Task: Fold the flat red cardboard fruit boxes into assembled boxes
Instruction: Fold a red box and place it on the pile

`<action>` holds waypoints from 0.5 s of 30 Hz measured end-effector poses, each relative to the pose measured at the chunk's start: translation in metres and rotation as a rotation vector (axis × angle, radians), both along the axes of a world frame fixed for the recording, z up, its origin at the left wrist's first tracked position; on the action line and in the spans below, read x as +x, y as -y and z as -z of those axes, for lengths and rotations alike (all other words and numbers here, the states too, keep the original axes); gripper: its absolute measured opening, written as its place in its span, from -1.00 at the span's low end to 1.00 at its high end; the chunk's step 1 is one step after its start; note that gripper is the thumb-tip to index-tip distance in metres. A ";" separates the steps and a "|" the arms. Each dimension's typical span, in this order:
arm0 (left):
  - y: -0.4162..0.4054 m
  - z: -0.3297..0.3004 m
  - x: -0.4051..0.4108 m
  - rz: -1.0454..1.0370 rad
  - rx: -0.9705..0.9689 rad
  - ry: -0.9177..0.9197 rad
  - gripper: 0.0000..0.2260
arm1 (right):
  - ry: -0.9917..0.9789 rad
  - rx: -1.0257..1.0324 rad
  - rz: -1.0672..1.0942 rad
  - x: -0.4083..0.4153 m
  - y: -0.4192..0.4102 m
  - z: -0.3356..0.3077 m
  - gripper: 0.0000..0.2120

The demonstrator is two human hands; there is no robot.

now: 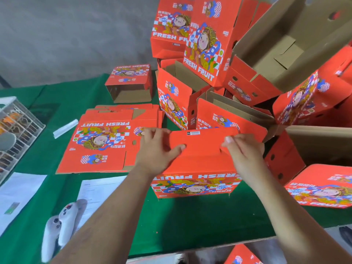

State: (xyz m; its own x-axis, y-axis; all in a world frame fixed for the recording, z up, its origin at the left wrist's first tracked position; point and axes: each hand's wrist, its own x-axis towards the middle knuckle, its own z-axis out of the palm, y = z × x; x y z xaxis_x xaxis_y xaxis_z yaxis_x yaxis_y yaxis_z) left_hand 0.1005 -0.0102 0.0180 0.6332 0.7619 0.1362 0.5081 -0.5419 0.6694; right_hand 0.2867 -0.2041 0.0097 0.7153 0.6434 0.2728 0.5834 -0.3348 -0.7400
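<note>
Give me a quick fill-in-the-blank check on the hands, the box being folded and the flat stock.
1. Both hands, left hand and right hand, work the top flaps of ____ box.
2. The flat boxes lie to the ____ of that box.
3. The tablecloth is ____.
4. The box's print reads "FRESH ____".

Missing words: one; left; green; FRUIT

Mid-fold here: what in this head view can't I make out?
- Box in hand: inside and locking tabs hidden by its own closed flaps, left hand and right hand.
- Barcode label: too small to read.
- Flat stack: count hidden, only the top sheet shows.
- Box pile: cut off at the right edge.
</note>
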 end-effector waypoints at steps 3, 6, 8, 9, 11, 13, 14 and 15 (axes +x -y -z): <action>0.004 -0.002 0.005 -0.062 -0.003 -0.222 -0.09 | -0.027 -0.281 0.027 -0.002 -0.010 -0.008 -0.12; 0.011 -0.004 0.015 -0.115 0.075 -0.484 -0.08 | -0.023 -0.530 0.023 -0.005 -0.015 -0.009 0.07; 0.013 -0.003 0.015 -0.119 0.107 -0.517 -0.13 | 0.006 -0.635 0.059 -0.004 -0.017 -0.009 0.01; 0.013 -0.003 0.013 -0.122 0.083 -0.460 -0.14 | 0.023 -0.655 0.068 -0.004 -0.018 -0.009 -0.01; 0.009 -0.008 0.005 -0.143 -0.077 -0.259 -0.21 | 0.025 -0.643 0.075 -0.005 -0.016 -0.008 -0.06; 0.011 -0.018 -0.002 -0.247 -0.370 0.020 -0.44 | 0.026 -0.597 0.071 -0.007 -0.011 -0.005 -0.14; 0.015 -0.021 -0.005 -0.283 -0.562 0.134 -0.64 | 0.008 -0.562 0.073 -0.007 -0.008 -0.003 -0.18; 0.021 -0.027 -0.007 -0.294 -0.780 0.231 -0.70 | -0.034 -0.524 0.070 -0.007 -0.005 -0.002 -0.21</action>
State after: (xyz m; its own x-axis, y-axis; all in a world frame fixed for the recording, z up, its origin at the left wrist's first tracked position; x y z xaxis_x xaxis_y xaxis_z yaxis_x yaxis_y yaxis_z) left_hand 0.0940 -0.0314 0.0445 0.4169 0.8199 -0.3924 0.3608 0.2470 0.8994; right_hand 0.2802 -0.1995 0.0112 0.7642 0.6377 -0.0971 0.5248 -0.7022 -0.4811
